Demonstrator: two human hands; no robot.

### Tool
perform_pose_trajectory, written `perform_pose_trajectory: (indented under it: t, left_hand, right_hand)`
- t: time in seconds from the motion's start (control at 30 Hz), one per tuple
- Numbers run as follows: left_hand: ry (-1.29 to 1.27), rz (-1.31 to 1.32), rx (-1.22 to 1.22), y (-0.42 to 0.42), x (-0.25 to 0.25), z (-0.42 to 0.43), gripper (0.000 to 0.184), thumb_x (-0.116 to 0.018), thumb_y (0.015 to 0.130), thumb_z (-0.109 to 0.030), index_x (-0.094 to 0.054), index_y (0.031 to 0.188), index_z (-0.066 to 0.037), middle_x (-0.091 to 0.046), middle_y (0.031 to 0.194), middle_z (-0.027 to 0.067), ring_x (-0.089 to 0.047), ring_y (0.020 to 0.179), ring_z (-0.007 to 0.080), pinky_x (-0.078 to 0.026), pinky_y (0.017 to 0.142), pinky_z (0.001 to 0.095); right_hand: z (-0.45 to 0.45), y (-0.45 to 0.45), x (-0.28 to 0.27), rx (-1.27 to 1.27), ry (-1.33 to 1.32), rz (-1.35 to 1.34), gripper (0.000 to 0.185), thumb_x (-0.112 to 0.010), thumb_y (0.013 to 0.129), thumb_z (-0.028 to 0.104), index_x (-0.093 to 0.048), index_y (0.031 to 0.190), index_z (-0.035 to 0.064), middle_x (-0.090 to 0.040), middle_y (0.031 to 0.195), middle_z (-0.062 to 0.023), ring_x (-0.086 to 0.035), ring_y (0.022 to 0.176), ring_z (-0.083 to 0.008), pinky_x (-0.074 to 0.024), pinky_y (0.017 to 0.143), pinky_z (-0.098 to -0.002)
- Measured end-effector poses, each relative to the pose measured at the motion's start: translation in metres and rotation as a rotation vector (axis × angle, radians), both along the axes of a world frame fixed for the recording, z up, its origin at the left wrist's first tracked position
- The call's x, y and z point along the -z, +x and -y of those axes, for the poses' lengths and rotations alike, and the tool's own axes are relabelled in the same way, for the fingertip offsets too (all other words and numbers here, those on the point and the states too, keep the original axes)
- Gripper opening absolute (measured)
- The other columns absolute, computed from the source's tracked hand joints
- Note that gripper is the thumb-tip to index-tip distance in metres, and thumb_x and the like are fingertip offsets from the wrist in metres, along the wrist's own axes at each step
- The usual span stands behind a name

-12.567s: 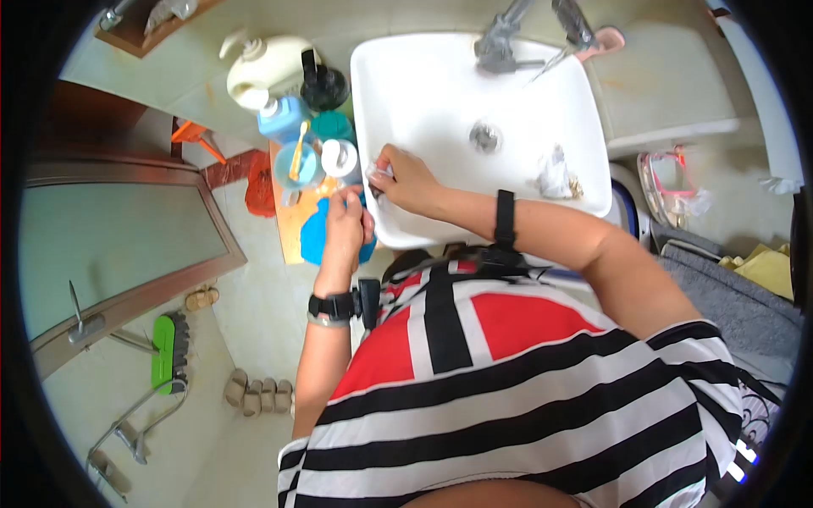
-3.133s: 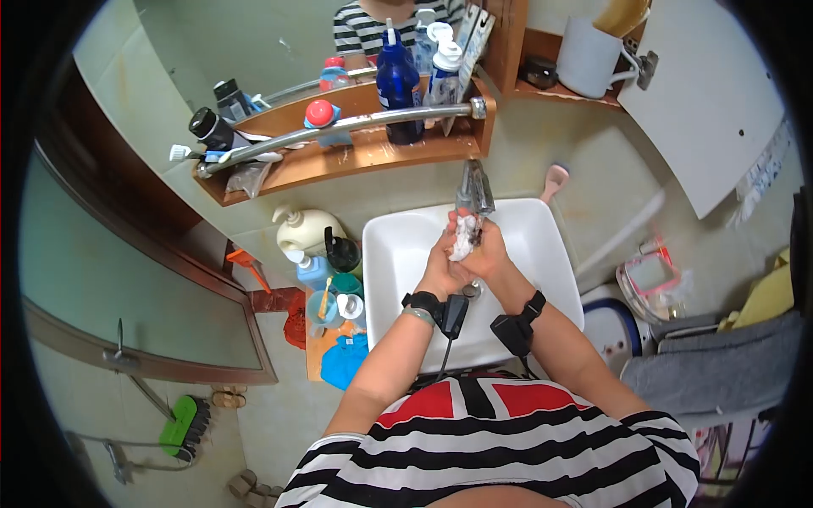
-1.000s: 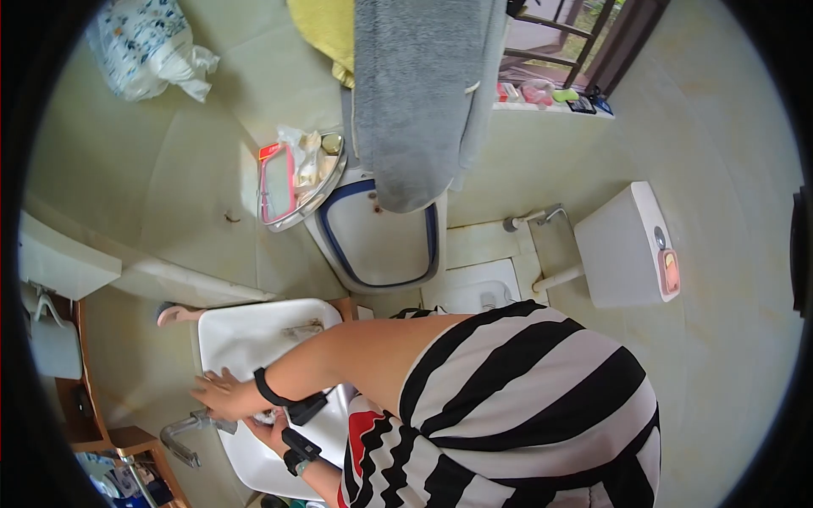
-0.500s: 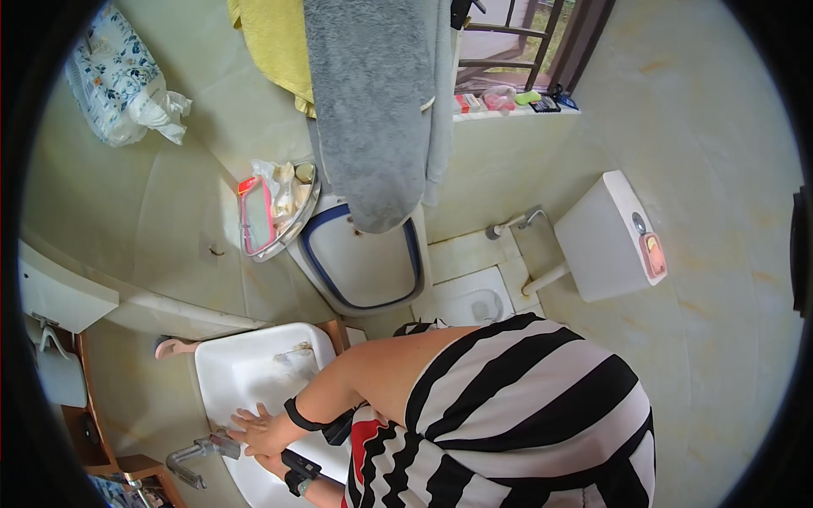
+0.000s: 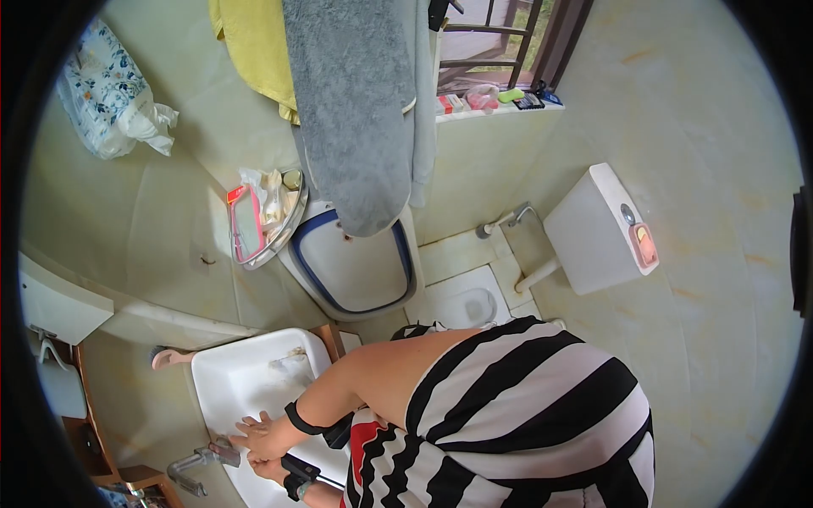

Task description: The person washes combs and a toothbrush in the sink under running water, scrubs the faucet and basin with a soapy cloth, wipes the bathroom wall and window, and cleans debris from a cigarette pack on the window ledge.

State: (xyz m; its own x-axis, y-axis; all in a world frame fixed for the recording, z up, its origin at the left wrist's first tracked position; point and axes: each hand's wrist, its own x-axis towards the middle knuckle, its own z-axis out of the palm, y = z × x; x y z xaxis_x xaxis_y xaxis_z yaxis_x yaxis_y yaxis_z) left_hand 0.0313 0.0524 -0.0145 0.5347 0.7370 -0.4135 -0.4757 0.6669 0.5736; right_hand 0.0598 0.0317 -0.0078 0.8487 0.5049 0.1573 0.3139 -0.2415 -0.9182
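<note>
Right hand [image 5: 267,436]: fingers spread wide, over sink [image 5: 233,372], near faucet [image 5: 193,464] at its left edge. Left hand [image 5: 269,468] adjacent, apparently partly curled; grip cannot be told.

Grey towel [image 5: 351,118] hangs beside yellow cloth [image 5: 261,61]; pink dish [image 5: 644,245] on white cistern [image 5: 590,233]

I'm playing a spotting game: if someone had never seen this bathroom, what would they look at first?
Probably the black-and-white striped top, big and bold at the bottom, right of the middle. Next might come the long grey towel hanging at the top, beside the yellow cloth. Then perhaps the right hand, fingers spread, over the white sink at lower left.
</note>
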Motion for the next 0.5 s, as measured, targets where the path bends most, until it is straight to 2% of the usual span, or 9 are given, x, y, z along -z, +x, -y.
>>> perform_pose_trajectory:
  t: [0.13, 0.2, 0.23, 0.27, 0.33, 0.37, 0.4, 0.47, 0.5]
  left_hand:
    - [-0.007, 0.022, 0.016, 0.003, -0.003, -0.001, 0.053, -0.063, 0.084, -0.01, -0.042, 0.131, 0.0, -0.054, 0.117, 0.0126, -0.054, 0.101, 0.0205, -0.045, 0.09, 0.0339]
    - [0.002, 0.036, 0.028, 0.001, -0.006, 0.0, 0.052, -0.063, 0.084, -0.01, -0.042, 0.131, 0.0, -0.054, 0.116, 0.0125, -0.054, 0.101, 0.0204, -0.045, 0.09, 0.0339]
    - [0.014, 0.039, 0.041, 0.002, -0.009, 0.0, 0.052, -0.063, 0.084, -0.01, -0.042, 0.131, 0.0, -0.054, 0.116, 0.0124, -0.054, 0.101, 0.0203, -0.045, 0.09, 0.0339]
    - [0.021, 0.048, 0.05, -0.002, -0.01, 0.0, 0.052, -0.063, 0.084, -0.011, -0.042, 0.131, 0.0, -0.054, 0.116, 0.0123, -0.054, 0.101, 0.0202, -0.045, 0.09, 0.0338]
    - [0.035, 0.077, 0.085, -0.01, -0.015, 0.0, 0.052, -0.063, 0.085, -0.011, -0.042, 0.131, 0.0, -0.054, 0.116, 0.0122, -0.054, 0.101, 0.0201, -0.045, 0.09, 0.0338]
    - [0.05, 0.094, 0.104, -0.013, -0.017, 0.0, 0.051, -0.063, 0.085, -0.011, -0.042, 0.131, 0.0, -0.054, 0.116, 0.0121, -0.054, 0.101, 0.02, -0.045, 0.089, 0.0338]
    - [0.049, 0.101, 0.109, -0.022, -0.011, -0.002, 0.051, -0.063, 0.085, -0.011, -0.042, 0.131, 0.0, -0.054, 0.116, 0.0121, -0.054, 0.101, 0.02, -0.045, 0.089, 0.0338]
    - [0.984, -0.534, 0.13, -0.038, -0.01, -0.001, 0.057, -0.057, 0.087, -0.034, -0.046, 0.127, 0.005, -0.063, 0.107, 0.0206, -0.061, 0.094, 0.0273, -0.049, 0.083, 0.0353]
    - [1.044, -0.644, 0.147, -0.046, -0.019, 0.006, 0.057, -0.057, 0.088, -0.031, -0.044, 0.128, 0.008, -0.062, 0.107, 0.0207, -0.059, 0.096, 0.0278, -0.048, 0.08, 0.0368]
  right_hand:
    - [0.009, 0.015, -0.017, -0.082, -0.179, 0.024, 0.045, -0.052, 0.069, 0.013, -0.06, 0.113, 0.0176, -0.046, 0.133, -0.0096, -0.034, 0.128, -0.0298, -0.0204, 0.108, -0.0541]
    - [0.02, 0.033, -0.028, -0.449, -0.329, 0.058, 0.037, -0.055, 0.072, 0.017, -0.06, 0.108, 0.0165, -0.05, 0.124, -0.0082, -0.036, 0.125, -0.0285, -0.0214, 0.107, -0.053]
    - [0.045, 0.051, -0.056, -0.542, -0.345, 0.187, 0.035, -0.062, 0.072, 0.023, -0.061, 0.106, 0.0142, -0.051, 0.119, -0.0087, -0.039, 0.119, -0.0281, -0.0269, 0.103, -0.0523]
    - [0.051, 0.067, -0.061, -0.538, -0.346, 0.198, 0.035, -0.062, 0.072, 0.023, -0.061, 0.106, 0.0142, -0.051, 0.119, -0.0087, -0.039, 0.119, -0.0281, -0.0269, 0.103, -0.0523]
    - [0.057, 0.092, -0.063, -0.95, -0.141, 0.245, 0.033, -0.067, 0.069, 0.026, -0.064, 0.099, 0.0113, -0.048, 0.121, -0.0092, -0.039, 0.114, -0.0279, -0.0307, 0.097, -0.0522]
    - [0.06, 0.094, -0.067, -0.877, -0.095, 0.345, 0.022, -0.07, 0.066, 0.022, -0.068, 0.084, 0.0084, -0.057, 0.107, -0.0108, -0.045, 0.104, -0.0305, -0.04, 0.083, -0.0479]
    - [0.052, 0.094, -0.061, -0.872, -0.099, 0.351, 0.022, -0.07, 0.066, 0.022, -0.068, 0.084, 0.0084, -0.057, 0.107, -0.0108, -0.045, 0.104, -0.0305, -0.04, 0.083, -0.0479]
    - [0.026, 0.09, -0.039, -0.958, -0.093, 0.154, 0.013, -0.072, 0.061, 0.016, -0.068, 0.07, 0.0069, -0.063, 0.084, -0.0117, -0.055, 0.092, -0.0317, -0.0465, 0.071, -0.0416]
    - [0.022, 0.086, -0.033, -0.953, -0.096, 0.152, 0.013, -0.072, 0.061, 0.016, -0.068, 0.07, 0.0069, -0.063, 0.084, -0.0117, -0.055, 0.092, -0.0317, -0.0465, 0.071, -0.0416]
